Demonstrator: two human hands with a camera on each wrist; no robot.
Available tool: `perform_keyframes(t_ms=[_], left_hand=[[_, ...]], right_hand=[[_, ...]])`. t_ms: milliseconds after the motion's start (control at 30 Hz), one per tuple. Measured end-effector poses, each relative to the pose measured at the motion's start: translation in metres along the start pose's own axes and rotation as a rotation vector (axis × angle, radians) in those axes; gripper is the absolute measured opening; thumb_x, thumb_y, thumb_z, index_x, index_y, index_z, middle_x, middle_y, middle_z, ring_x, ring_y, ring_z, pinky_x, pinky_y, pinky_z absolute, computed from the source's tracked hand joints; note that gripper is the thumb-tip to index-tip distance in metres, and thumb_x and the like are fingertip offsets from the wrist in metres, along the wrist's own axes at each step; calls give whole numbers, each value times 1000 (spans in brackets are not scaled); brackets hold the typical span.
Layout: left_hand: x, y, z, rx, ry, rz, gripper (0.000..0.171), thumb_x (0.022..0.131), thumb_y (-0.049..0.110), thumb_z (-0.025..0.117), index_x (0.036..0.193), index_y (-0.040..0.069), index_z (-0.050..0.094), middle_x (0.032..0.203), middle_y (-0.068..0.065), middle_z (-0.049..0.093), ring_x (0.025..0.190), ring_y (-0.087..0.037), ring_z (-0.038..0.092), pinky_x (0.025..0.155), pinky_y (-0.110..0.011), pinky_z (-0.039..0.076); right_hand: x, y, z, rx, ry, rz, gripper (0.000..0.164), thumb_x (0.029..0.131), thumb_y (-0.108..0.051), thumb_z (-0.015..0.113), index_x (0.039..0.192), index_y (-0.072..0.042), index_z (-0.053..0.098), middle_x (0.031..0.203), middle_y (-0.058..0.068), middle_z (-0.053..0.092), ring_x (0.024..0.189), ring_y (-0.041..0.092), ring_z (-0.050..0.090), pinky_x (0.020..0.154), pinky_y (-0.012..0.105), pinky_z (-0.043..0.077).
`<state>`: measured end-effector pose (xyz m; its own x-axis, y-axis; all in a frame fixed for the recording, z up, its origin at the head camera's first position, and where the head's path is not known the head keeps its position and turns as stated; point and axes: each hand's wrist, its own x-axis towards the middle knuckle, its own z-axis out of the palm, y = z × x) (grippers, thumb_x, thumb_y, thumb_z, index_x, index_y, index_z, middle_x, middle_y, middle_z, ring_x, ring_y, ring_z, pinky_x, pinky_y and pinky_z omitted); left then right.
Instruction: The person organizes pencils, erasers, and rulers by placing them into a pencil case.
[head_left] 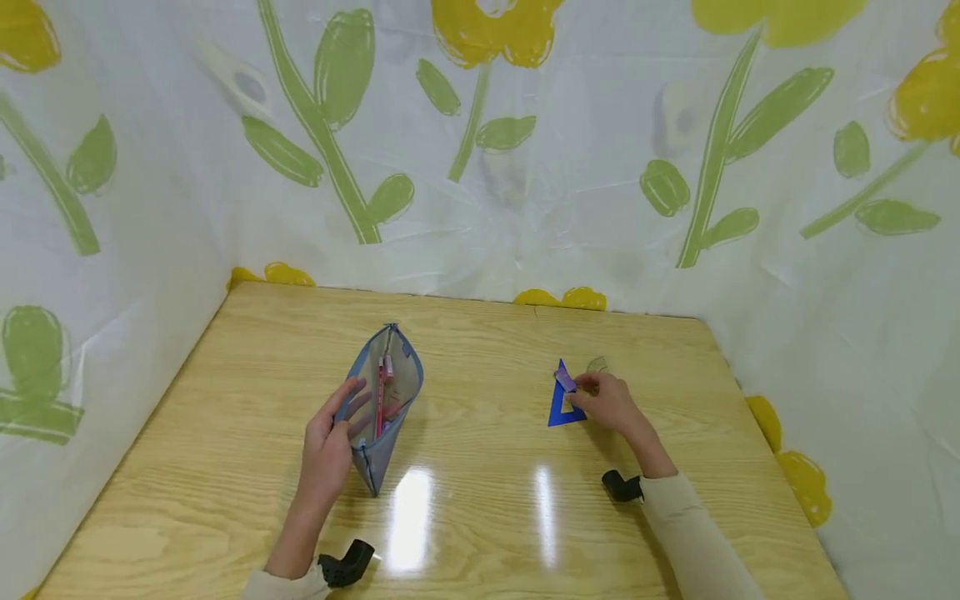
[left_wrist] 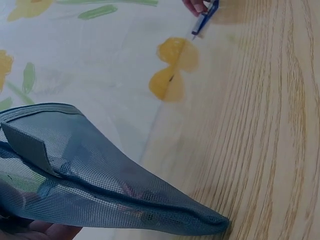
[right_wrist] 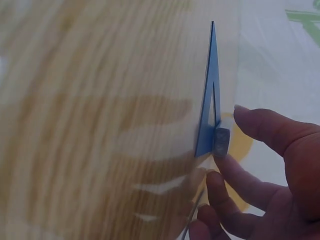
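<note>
My left hand [head_left: 327,442] holds a blue-grey mesh pencil case [head_left: 408,375] by its left side, with fingers showing through the mesh. The case is unzipped and gapes upward. A red pencil [head_left: 379,404] and small pink pieces are visible inside. In the left wrist view, the mesh case [left_wrist: 115,180] hides most of that hand. On the right, a blue set square [head_left: 557,412] bears a small purple eraser [head_left: 565,381]. My right hand [head_left: 611,404] is at the eraser; in the right wrist view, the index finger is against it while the thumb [right_wrist: 265,125] appears apart.
A clear, thin protractor-like piece [head_left: 597,364] lies just beyond the right hand. Flower-printed white sheets [head_left: 480,225] rise along the back and sides of the wooden table [head_left: 480,350]. Black wrist devices [head_left: 348,563] sit at both cuffs.
</note>
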<state>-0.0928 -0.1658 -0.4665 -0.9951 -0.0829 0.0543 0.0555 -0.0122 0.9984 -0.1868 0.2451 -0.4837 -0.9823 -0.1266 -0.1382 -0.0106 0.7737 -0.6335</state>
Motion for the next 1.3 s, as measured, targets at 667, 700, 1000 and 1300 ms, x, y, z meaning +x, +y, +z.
perform_keyframes(t_ms=[667,700,1000,1300], left_hand=[[-1,-2,-1,14,5,2,60,97,-9,17,156,-6,31,155,-24,41,138,-43,45,99,-15,50],[-1,-2,-1,18,6,-4,60,97,-9,18,156,-6,31,155,-24,41,138,-42,45,99,-14,50],[0,-1,-1,14,6,-2,61,97,-10,19,156,-6,31,155,-25,41,137,-34,50,102,-21,51],[-1,-1,-3,9,13,8,60,97,-10,19,155,-8,32,154,-26,42,135,-32,51,99,-16,51]], right_hand=[[17,-8,12,-52,49,24,32,89,-17,77,112,4,69,112,21,69,105,35,62,93,51,53],[17,-8,12,-52,44,27,31,90,-17,76,112,4,69,112,20,69,105,35,62,93,51,53],[17,-13,11,-9,79,-13,24,92,-13,71,111,2,70,111,18,69,103,33,61,92,50,52],[12,-22,16,50,95,-133,25,94,-11,71,113,5,68,112,21,67,107,37,60,100,54,49]])
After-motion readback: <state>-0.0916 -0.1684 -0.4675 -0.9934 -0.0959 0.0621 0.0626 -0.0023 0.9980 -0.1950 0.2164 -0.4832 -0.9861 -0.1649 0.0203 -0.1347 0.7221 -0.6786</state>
